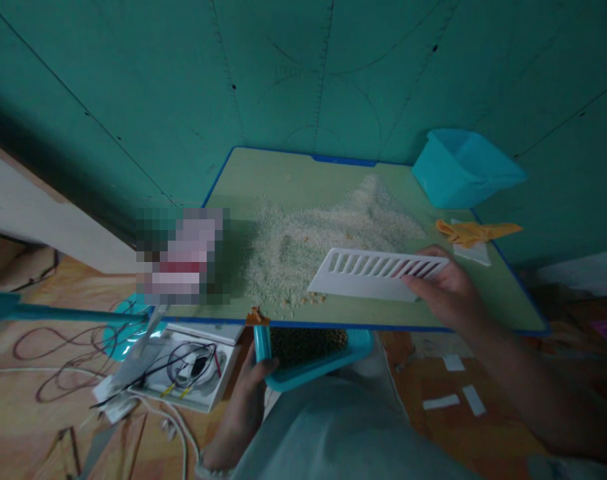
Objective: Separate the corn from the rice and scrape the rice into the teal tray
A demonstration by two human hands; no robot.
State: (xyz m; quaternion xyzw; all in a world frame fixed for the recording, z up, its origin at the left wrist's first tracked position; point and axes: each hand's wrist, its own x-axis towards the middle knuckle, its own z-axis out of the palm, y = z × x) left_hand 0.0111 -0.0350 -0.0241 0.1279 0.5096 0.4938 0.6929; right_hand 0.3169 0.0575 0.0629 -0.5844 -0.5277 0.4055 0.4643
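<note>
My right hand (446, 283) grips one end of a flat white plastic scraper (368, 283) with a row of slanted slots along its top. The scraper stands on its long edge over the board, at the near side of a spread heap of pale grains (333, 227). A few orange-brown bits lie among the grains near the board's front edge. Below that edge, my left hand (250, 387) is closed round the left end of a teal tray (308, 380). Dark granules (308, 341) fill it, and the board hides its far side.
On the board (268, 170) stand a teal bin (463, 170) at the back right and an orange cloth (476, 232) over a white piece. A blurred-out object (186, 257) lies at the left. An open box of cables (193, 367) is on the floor.
</note>
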